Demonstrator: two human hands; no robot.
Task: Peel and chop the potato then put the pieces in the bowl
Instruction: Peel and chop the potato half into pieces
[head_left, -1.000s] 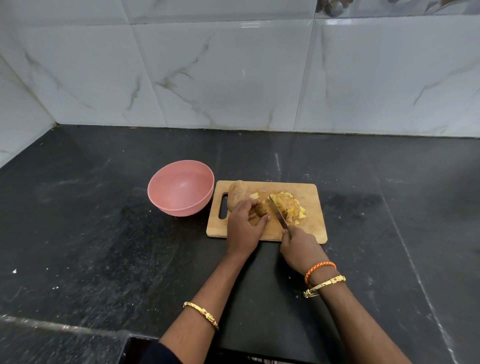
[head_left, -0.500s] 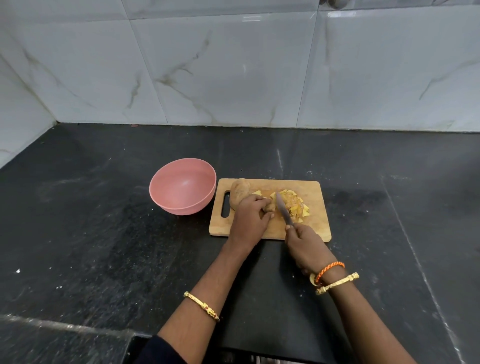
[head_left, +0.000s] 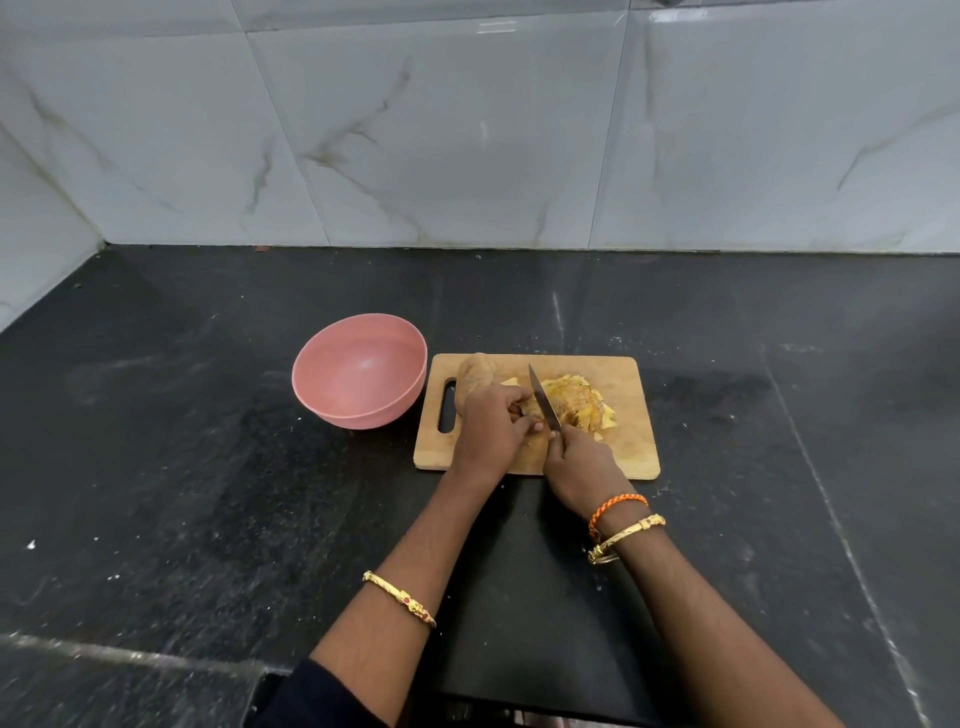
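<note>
A wooden cutting board lies on the black counter. On its left end sits a whole brown potato. My left hand curls its fingers round a smaller potato piece, mostly hidden under them. My right hand grips the handle of a knife, whose blade points away from me and stands against that piece. A heap of yellow cut pieces and peel lies just right of the blade. The pink bowl stands left of the board with nothing in it.
The black stone counter stretches to a white marble-tiled wall at the back and a side wall at the far left. A dark flat mat or panel lies under my forearms at the near edge.
The knife blade has shifted left, from beside the cut heap to right against the piece under my left fingers. My right hand has moved closer to my left.
</note>
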